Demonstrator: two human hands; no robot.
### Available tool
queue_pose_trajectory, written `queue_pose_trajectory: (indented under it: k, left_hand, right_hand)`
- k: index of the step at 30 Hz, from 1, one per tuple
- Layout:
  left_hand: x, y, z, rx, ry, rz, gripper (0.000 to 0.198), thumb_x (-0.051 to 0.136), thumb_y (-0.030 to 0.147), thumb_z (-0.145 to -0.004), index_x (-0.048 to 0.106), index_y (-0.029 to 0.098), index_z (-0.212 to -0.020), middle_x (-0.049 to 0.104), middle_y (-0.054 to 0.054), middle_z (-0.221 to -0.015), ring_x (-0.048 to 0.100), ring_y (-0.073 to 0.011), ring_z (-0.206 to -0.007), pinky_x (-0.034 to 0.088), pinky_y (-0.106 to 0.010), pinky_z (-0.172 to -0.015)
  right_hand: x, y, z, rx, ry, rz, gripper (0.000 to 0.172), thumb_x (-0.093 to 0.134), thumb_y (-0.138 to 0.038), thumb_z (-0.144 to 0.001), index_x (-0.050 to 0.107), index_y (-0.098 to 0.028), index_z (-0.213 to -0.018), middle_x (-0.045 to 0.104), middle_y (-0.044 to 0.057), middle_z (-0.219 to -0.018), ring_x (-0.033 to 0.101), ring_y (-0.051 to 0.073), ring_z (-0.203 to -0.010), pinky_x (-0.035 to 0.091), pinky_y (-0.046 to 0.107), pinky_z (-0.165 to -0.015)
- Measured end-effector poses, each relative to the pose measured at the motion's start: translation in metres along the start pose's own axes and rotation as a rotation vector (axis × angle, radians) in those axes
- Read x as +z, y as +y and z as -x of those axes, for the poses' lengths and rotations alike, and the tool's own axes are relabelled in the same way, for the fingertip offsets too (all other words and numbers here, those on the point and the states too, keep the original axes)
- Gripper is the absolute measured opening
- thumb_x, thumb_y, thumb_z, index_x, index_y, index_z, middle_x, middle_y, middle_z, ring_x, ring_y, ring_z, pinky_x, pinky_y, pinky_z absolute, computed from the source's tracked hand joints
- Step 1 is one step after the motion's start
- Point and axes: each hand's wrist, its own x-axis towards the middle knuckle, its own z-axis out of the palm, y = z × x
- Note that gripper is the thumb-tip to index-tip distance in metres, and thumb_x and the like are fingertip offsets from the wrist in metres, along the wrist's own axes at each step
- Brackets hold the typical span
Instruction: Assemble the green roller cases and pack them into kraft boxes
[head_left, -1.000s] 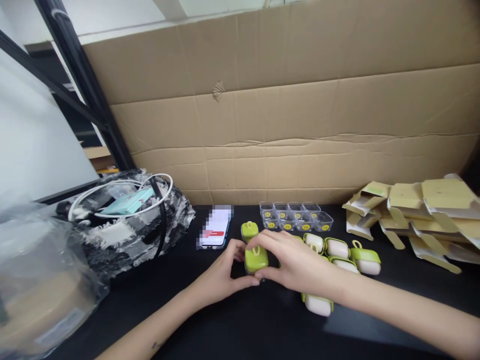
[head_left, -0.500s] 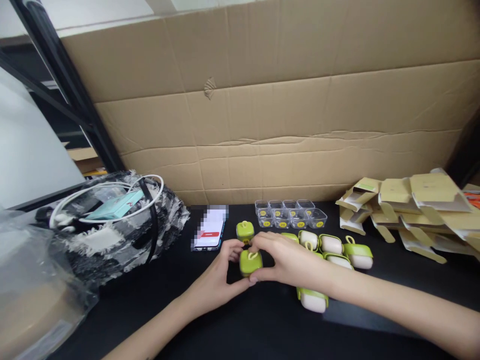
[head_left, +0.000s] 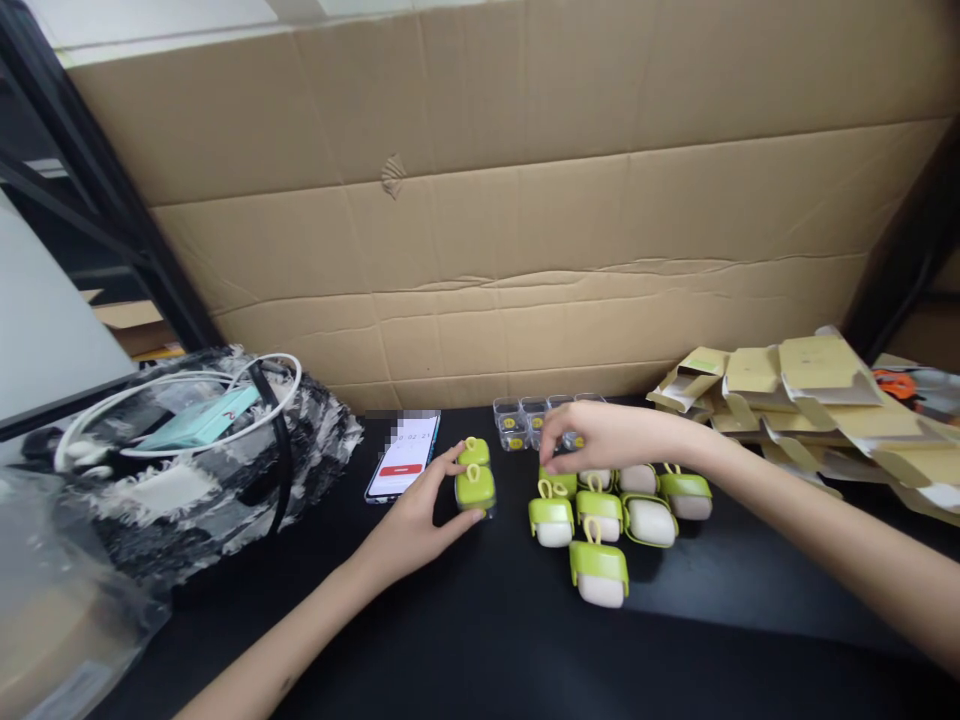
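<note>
My left hand [head_left: 420, 510] holds a small clear container with a lime-green lid [head_left: 475, 488] and a looped tab, its thumb on the near side and fingers on the far side. Right behind stands a second green-lidded container [head_left: 473, 450], which the fingers also touch. My right hand [head_left: 581, 435] reaches over a group of lime-green and white cases [head_left: 598, 512]. Its bent fingertips meet the top of a green case [head_left: 556, 483] at the back left of that group; the exact grip is partly hidden. One case [head_left: 599, 577] sits apart at the front.
Clear open cups with yellow labels [head_left: 513, 430] stand in rows behind my right hand. A phone [head_left: 405, 455] lies left of the containers. Flattened cardboard boxes [head_left: 802, 390] pile at the right. A black-and-white fabric bag [head_left: 217, 480] and clear plastic wrapping [head_left: 75, 590] occupy the left.
My right hand has let go of the green-lidded container and moved right to the cases. The left hand has brought that container up against the other one. The view has shifted slightly.
</note>
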Motion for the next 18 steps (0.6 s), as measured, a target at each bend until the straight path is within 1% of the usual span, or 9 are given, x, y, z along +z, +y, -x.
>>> queue_pose_trajectory:
  k: [2, 4, 7, 10, 13, 16, 18]
  left_hand:
    - [-0.002, -0.003, -0.005, 0.001, -0.013, 0.014, 0.029, 0.061, 0.033, -0.083, 0.044, 0.025, -0.105, 0.039, -0.012, -0.148, 0.039, -0.0247, -0.135, 0.031, -0.048, -0.11]
    - [-0.004, -0.006, -0.01, 0.007, -0.013, 0.013, 0.029, 0.062, 0.032, -0.081, 0.045, 0.025, -0.103, 0.04, -0.012, -0.148, 0.039, -0.0246, -0.135, 0.031, -0.047, -0.109]
    - [-0.005, -0.011, -0.021, 0.016, -0.001, -0.003, 0.028, 0.063, 0.031, -0.08, 0.045, 0.023, -0.1, 0.043, -0.015, -0.144, 0.041, -0.0255, -0.134, 0.031, -0.047, -0.109]
    - [-0.005, -0.02, -0.034, 0.04, 0.01, -0.021, 0.028, 0.063, 0.031, -0.08, 0.045, 0.022, -0.1, 0.045, -0.016, -0.143, 0.04, -0.0251, -0.134, 0.031, -0.046, -0.109]
    - [-0.004, -0.028, -0.045, 0.073, 0.018, -0.051, 0.032, 0.063, 0.027, -0.079, 0.046, 0.021, -0.105, 0.046, -0.015, -0.142, 0.041, -0.0247, -0.133, 0.035, -0.044, -0.107]
    - [-0.005, -0.025, -0.053, 0.078, 0.053, -0.137, 0.046, 0.068, 0.027, -0.077, 0.047, 0.017, -0.117, 0.045, -0.014, -0.14, 0.043, -0.0302, -0.129, 0.037, -0.05, -0.103]
    - [-0.005, -0.016, -0.06, 0.068, 0.099, -0.229, 0.048, 0.068, 0.031, -0.079, 0.049, 0.017, -0.121, 0.044, -0.012, -0.139, 0.042, -0.0331, -0.127, 0.035, -0.056, -0.102]
  right_hand:
    - [0.005, -0.003, 0.002, -0.025, -0.069, 0.052, 0.023, 0.066, -0.032, -0.077, 0.071, -0.021, -0.096, 0.067, 0.005, -0.099, 0.061, 0.024, -0.094, 0.045, 0.035, -0.085]
    - [0.013, -0.008, 0.003, -0.043, -0.102, 0.108, 0.034, 0.067, -0.039, -0.075, 0.071, -0.018, -0.102, 0.063, 0.009, -0.106, 0.056, 0.029, -0.103, 0.041, 0.041, -0.09]
    - [0.024, -0.013, 0.001, -0.081, -0.14, 0.165, 0.039, 0.069, -0.047, -0.071, 0.072, -0.017, -0.095, 0.059, 0.011, -0.11, 0.051, 0.033, -0.108, 0.037, 0.045, -0.093]
    - [0.028, -0.014, -0.002, -0.119, -0.168, 0.189, 0.041, 0.071, -0.049, -0.069, 0.07, -0.018, -0.096, 0.059, 0.009, -0.109, 0.052, 0.03, -0.105, 0.036, 0.043, -0.093]
    - [0.027, -0.015, -0.003, -0.131, -0.18, 0.205, 0.041, 0.07, -0.048, -0.07, 0.068, -0.019, -0.1, 0.062, 0.007, -0.101, 0.054, 0.028, -0.099, 0.035, 0.043, -0.092]
    - [0.026, -0.018, -0.003, -0.141, -0.196, 0.212, 0.035, 0.07, -0.046, -0.071, 0.069, -0.02, -0.095, 0.064, 0.005, -0.091, 0.056, 0.025, -0.092, 0.035, 0.041, -0.09]
    - [0.027, -0.019, -0.003, -0.15, -0.205, 0.21, 0.032, 0.071, -0.044, -0.072, 0.068, -0.021, -0.093, 0.064, 0.004, -0.088, 0.057, 0.024, -0.091, 0.035, 0.038, -0.09]
